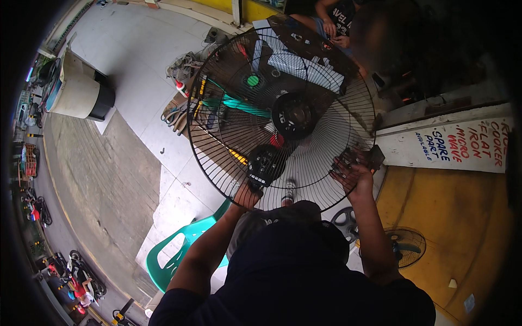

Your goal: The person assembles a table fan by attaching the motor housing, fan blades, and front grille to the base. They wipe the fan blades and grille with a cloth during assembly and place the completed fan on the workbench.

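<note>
Black wire forms the large round fan grille (217,173) that fills the middle of our frame, with a dark round hub (293,115) at its centre. At its lower edge, left of centre, our left hand (247,194) meets the rim just beside a black housing (265,164) with a row of pale buttons; its fingertips are hidden, so we cannot tell whether it grasps the rim or the housing. Toward the lower right of the grille, our right hand (353,175) has its fingers spread and bent against the wires; we cannot tell whether they close around them. A dark block (375,158) sits just beside that hand.

Left of the grille, in the upper half of the frame, we see a red-and-white bottle (181,87). Below our left forearm is a green chair (187,247), at lower left. Another fan (405,247) stands at lower right, near a yellow surface (435,209), and another person's hands (335,33) show at the top, right of centre.
</note>
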### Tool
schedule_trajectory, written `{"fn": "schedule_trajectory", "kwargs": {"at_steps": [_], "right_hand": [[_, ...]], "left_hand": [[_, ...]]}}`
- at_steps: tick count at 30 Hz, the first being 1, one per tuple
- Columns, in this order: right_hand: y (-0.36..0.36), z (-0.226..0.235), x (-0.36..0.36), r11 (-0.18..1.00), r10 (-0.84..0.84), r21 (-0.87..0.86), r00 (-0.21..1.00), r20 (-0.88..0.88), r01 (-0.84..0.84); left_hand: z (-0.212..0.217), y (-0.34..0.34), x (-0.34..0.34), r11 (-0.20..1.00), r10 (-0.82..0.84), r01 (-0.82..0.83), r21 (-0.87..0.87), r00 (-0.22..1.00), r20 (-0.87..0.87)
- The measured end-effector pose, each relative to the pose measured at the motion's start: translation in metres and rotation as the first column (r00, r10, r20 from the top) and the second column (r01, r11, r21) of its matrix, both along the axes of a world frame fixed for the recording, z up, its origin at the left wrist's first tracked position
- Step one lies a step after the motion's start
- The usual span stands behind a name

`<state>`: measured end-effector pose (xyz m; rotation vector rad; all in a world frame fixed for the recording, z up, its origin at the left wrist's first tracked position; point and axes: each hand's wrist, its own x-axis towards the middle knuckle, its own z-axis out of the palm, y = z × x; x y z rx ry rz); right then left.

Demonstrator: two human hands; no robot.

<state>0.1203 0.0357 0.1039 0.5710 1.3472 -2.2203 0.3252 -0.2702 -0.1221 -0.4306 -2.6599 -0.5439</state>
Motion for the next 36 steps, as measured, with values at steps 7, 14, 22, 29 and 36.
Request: {"fn": "schedule_trajectory", "kwargs": {"at_steps": [7,14,22,29,36], "right_hand": [[-0.007,-0.026,0.042,0.995,0.093,-0.051,0.984,0.155,-0.086],[0.016,-0.041,0.064,0.996,0.083,0.011,0.971,0.225,-0.088],[0.043,-0.066,0.083,0.996,0.088,-0.043,0.962,0.259,-0.08],[0.056,-0.076,0.105,0.997,0.055,-0.063,0.956,0.29,-0.038],[0.038,-0.074,0.13,0.999,0.013,-0.051,0.954,0.299,0.003]], "left_hand": [[-0.006,0.016,0.004,0.995,0.081,-0.079,-0.056,0.996,0.045],[0.001,0.034,0.002,0.95,0.092,-0.22,0.22,0.873,0.479],[0.011,0.036,0.005,0.958,0.157,-0.275,0.076,0.733,0.661],[0.024,0.057,0.003,0.753,0.148,-0.614,0.236,0.507,0.849],[0.012,0.044,0.012,0.992,0.086,-0.123,0.03,0.831,0.55]]}}
